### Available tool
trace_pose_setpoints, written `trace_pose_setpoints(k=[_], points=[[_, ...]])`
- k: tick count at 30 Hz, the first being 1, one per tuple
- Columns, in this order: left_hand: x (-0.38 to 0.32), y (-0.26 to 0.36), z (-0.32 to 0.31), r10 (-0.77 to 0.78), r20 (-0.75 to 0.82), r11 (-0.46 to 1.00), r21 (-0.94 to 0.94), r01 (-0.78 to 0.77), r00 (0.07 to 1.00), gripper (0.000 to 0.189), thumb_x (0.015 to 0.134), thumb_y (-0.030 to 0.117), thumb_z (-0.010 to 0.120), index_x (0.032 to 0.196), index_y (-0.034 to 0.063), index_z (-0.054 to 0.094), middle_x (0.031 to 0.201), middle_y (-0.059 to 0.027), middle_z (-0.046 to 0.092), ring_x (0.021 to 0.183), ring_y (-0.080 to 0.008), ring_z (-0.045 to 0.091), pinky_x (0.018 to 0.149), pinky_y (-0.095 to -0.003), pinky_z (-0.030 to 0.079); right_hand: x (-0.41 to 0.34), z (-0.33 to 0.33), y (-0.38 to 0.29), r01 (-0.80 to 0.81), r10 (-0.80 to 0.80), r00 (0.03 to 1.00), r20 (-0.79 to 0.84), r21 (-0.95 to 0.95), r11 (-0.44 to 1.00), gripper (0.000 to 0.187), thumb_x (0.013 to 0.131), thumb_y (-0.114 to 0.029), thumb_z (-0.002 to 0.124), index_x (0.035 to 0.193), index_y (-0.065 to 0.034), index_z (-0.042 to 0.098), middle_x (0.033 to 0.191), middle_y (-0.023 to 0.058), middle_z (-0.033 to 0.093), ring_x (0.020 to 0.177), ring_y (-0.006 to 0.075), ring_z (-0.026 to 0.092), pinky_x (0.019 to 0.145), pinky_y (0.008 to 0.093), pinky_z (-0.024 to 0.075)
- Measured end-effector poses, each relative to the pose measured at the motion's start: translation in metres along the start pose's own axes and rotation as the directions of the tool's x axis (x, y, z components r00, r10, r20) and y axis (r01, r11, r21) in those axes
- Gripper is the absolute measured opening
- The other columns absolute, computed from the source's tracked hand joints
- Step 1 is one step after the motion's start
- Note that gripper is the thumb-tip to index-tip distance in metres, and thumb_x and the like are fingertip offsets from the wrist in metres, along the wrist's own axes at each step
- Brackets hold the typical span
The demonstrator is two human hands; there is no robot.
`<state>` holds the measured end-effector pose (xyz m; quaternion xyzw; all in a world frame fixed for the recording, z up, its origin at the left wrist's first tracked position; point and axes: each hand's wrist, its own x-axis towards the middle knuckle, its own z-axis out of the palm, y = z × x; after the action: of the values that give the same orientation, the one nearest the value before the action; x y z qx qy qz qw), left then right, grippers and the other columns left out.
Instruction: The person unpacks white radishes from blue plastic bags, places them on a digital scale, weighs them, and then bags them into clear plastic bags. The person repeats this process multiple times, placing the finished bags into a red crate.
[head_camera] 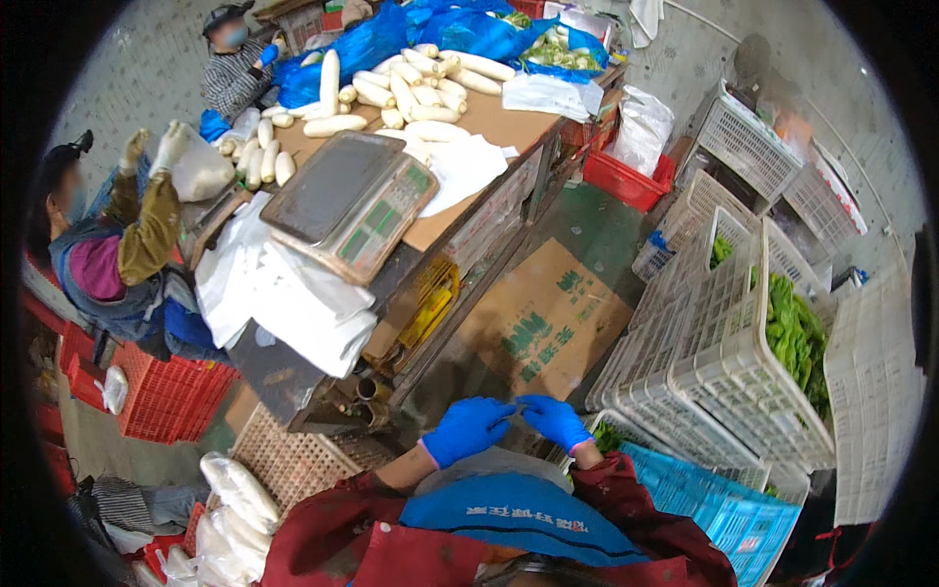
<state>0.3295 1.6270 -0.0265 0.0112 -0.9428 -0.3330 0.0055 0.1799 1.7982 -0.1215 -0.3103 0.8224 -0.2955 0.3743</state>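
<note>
In front of my apron, my left hand [467,431] and my right hand [554,421] almost meet at the fingertips, both in blue gloves. Their fingers are bent and held close; no object shows in either, but whether the tips pinch something is too small to see. The blue apron [506,513] bears writing and lies below them, with a greyish translucent sheet [493,469] at its upper edge. Beyond the hands, a flattened cardboard sheet [557,315] with green print covers part of the floor. To the upper left stands a worktable [282,374] carrying a weighing scale [348,198].
White radishes [403,95] are heaped on the table beside white plastic bags [286,293]. Two co-workers [125,257] are at its left side. Stacked plastic crates [704,367] with green peppers [796,337] rise at right. Bagged radishes [238,491] lie at lower left.
</note>
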Motion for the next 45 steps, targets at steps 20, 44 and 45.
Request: trace_pose_setpoints(k=[20,44,45], points=[[0.206,-0.151,-0.19,-0.169,-0.517,0.981,-0.174,0.09,0.839,0.03,0.082,0.011,0.061,0.111,0.0077,0.063,0.094,-0.0159,0.065,0.08,-0.0344,0.062,0.071,-0.0416,0.05,0.443,-0.16,-0.25,0.628,-0.695,0.713,-0.091,-0.359,0.691,0.058,0.078,-0.034,0.068,0.13,-0.0156,0.05,0.116,0.0197,0.057,0.106,0.0384,0.053,0.091,0.0447,0.0435],[0.309,-0.178,-0.27,-0.759,-0.276,0.252,-0.96,-0.124,0.59,0.038,0.093,0.02,0.055,0.127,0.003,0.052,0.124,-0.0136,0.057,0.111,-0.0214,0.056,0.094,-0.0333,0.044,0.544,-0.325,-0.408,0.565,-0.762,0.615,0.205,0.559,0.607,0.015,0.085,-0.014,0.06,0.088,-0.0022,0.068,0.08,0.0034,0.062,0.075,0.0106,0.055,0.069,0.0275,0.0464],[0.311,-0.182,-0.276,-0.666,-0.289,0.153,-0.955,-0.253,0.688,0.042,0.094,0.021,0.054,0.131,0.0023,0.049,0.127,-0.0142,0.055,0.114,-0.0213,0.054,0.096,-0.0335,0.044,0.534,-0.331,-0.414,0.573,-0.797,0.568,0.205,0.597,0.561,0.013,0.084,-0.013,0.06,0.087,-0.0029,0.068,0.08,0.0041,0.062,0.074,0.012,0.056,0.069,0.0277,0.0465]])
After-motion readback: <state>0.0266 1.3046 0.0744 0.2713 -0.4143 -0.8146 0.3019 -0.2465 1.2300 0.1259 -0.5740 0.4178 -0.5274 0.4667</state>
